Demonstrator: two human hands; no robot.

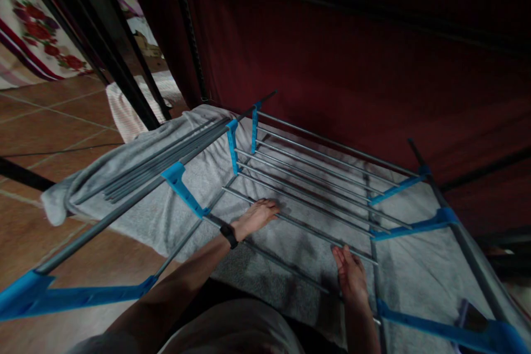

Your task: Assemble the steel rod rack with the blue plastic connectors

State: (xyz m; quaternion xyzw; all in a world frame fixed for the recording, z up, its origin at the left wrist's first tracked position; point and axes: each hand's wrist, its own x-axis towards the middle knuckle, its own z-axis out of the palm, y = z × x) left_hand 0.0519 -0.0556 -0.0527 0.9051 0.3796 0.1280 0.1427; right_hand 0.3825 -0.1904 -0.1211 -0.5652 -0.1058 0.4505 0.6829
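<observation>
Drying rack: a folding metal frame with grey rods and blue plastic joints, filling the middle of the head view; it stands over a grey towel, its left wing sloping down toward 8 o'clock.
Grey towel: draped across the rack under the rods, from 9 o'clock to the lower right; it sags over the left rail, so the frame seems to carry its weight there.
Left hand: just left of centre, palm down and fingers spread flat on the towel beside a rod, gripping nothing; the flat palm looks suited to pressing the cloth smooth.
Wristwatch: a dark band on the left wrist.
Right hand: at about 5 o'clock, loose and flat with fingers straight, resting on the towel just below the nearest rod; it holds nothing.
Blue joints: clips tying rods to the side rails, at 9, 12 and 3 o'clock around the hands.
Tiled floor: brown tiles at 9 to 10 o'clock, beneath the rack's left wing.
Dark red curtain: fills the 12 to 3 o'clock background behind the rack.
Floral cloth: at 10 o'clock, far corner, well apart from the hands.
</observation>
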